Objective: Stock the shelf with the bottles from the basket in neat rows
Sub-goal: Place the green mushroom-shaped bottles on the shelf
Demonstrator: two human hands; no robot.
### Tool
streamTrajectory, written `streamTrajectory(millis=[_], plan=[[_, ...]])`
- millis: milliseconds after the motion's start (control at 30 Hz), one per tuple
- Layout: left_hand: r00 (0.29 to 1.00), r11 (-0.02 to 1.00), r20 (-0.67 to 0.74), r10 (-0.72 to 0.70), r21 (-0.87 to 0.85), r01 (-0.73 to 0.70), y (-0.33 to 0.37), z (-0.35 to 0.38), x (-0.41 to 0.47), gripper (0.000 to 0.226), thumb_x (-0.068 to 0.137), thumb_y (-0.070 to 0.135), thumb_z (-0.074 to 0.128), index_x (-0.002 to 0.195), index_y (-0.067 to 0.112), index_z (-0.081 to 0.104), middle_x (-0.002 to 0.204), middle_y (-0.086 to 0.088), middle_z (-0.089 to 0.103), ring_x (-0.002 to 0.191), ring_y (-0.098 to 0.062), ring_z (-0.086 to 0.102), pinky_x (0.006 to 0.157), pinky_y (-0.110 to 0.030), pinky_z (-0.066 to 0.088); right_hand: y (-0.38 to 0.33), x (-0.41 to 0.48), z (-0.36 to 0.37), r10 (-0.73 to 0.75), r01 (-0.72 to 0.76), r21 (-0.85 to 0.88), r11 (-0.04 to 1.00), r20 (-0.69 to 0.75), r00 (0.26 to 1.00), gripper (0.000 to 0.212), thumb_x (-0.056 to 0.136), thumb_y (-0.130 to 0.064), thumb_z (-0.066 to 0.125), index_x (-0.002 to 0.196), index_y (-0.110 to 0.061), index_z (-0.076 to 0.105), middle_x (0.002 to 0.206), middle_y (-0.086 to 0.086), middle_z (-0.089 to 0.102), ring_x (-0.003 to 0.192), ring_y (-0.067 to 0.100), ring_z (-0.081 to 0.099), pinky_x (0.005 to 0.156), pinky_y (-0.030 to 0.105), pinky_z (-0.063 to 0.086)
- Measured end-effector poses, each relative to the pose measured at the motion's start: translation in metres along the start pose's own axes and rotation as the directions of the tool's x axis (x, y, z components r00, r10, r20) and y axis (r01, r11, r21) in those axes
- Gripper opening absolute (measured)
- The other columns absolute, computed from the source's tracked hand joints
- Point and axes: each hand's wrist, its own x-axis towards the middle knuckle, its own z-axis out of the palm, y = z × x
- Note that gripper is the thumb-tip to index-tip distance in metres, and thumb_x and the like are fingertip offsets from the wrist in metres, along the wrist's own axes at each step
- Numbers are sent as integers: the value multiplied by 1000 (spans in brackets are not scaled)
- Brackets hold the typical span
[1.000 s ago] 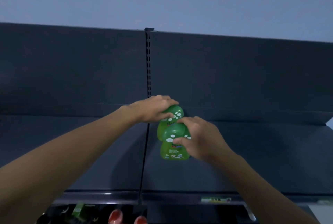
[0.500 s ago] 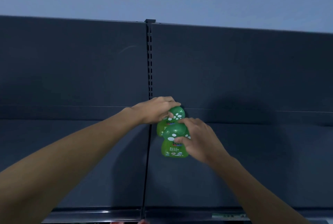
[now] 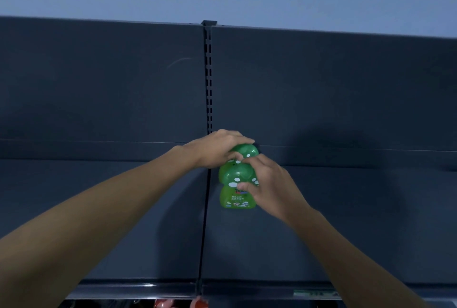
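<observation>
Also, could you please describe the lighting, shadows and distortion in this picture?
Head view: dim, bluish light; a soft shadow falls on the back panel right of the right hand; the wide lens bows that panel's top edge; the label print on the front green bottle is too small to read.

Both arms bare, stretched fwd & up, forearms converging till the hands sit close together. L hand [image 3: 217,150] is palm down, fingers curled over the cap of the rear green bottle [image 3: 246,151], just behind & above the R hand. R hand [image 3: 270,184] has knuckles up, thumb & fingertips pinching the cap of the front green bottle [image 3: 235,198].
</observation>
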Motion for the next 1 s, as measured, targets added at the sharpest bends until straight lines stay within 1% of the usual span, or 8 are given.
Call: streamTrajectory(millis=[133, 233, 333, 433, 500, 600, 767, 1000], plan=[[998, 996, -34, -57, -73, 55, 4, -3, -8, 60, 103, 29, 57, 158, 23, 34, 153, -1, 48, 140, -22, 44, 112, -29, 34, 1, -3, -1, -3, 3, -22, 1000, 0, 1000, 64, 86, -47, 71, 141, -21, 50, 127, -4, 55, 117, 19, 51, 96, 33, 42], [981, 987, -145, -130, -111, 114, 9, -8, -19, 55, 104, 18, 54, 156, 19, 37, 150, -6, 50, 139, -24, 46, 111, -28, 34, 2, -10, -7, 11, -12, -53, 999, -26, 1000, 72, 83, -54, 70, 143, -20, 47, 130, -4, 53, 119, 18, 48, 99, 35, 41], [932, 973, -293, -213, -147, 176, 19, -12, -38, 44, 102, 9, 52, 146, 14, 52, 139, -7, 58, 124, -21, 58, 107, -30, 44, 0, -20, -16, 18, -22, -60, 998, -67, 998, 71, 84, -57, 69, 142, -20, 49, 127, -4, 55, 117, 18, 49, 99, 38, 43], [887, 958, -369, -279, -167, 232, 38, -8, -64, 34, 98, 10, 52, 130, 13, 62, 124, -1, 63, 106, -13, 63, 99, -35, 52, -3, -36, -28, 2, -10, -84, 996, -92, 996, 64, 87, -54, 66, 139, -18, 52, 124, -2, 55, 115, 19, 51, 97, 38, 45], [873, 949, -375, -313, -164, 270, 55, -3, -82, 28, 97, 14, 53, 123, 14, 64, 117, 2, 63, 98, -10, 61, 94, -35, 54, -7, -50, -34, -4, -3, -87, 996, -85, 996, 61, 89, -51, 64, 139, -19, 51, 125, -2, 54, 117, 18, 50, 99, 37, 44], [860, 935, -367, -353, -154, 319, 83, 7, -111, 25, 96, 18, 53, 118, 15, 65, 113, 3, 63, 100, -14, 62, 91, -36, 54, -13, -75, -43, -16, 9, -102, 995, -62, 998, 56, 92, -49, 63, 139, -21, 50, 129, -2, 53, 122, 19, 48, 101, 37, 43], [860, 916, -315, -401, -145, 374, 128, 26, -160, 26, 94, 19, 54, 118, 15, 63, 113, 2, 62, 101, -18, 62, 90, -38, 54, -22, -125, -53, -16, 17, -126, 992, 10, 1000, 54, 93, -48, 61, 138, -21, 49, 134, 0, 52, 127, 20, 47, 104, 39, 42], [880, 900, -185, -437, -105, 424, 180, 102, -228, 22, 94, 23, 53, 112, 14, 61, 112, -4, 63, 97, -31, 63, 83, -45, 54, -19, -209, -11, -34, 47, -99, 994, 135, 990, 49, 94, -42, 62, 137, -21, 53, 125, -1, 55, 121, 19, 50, 98, 37, 46]])
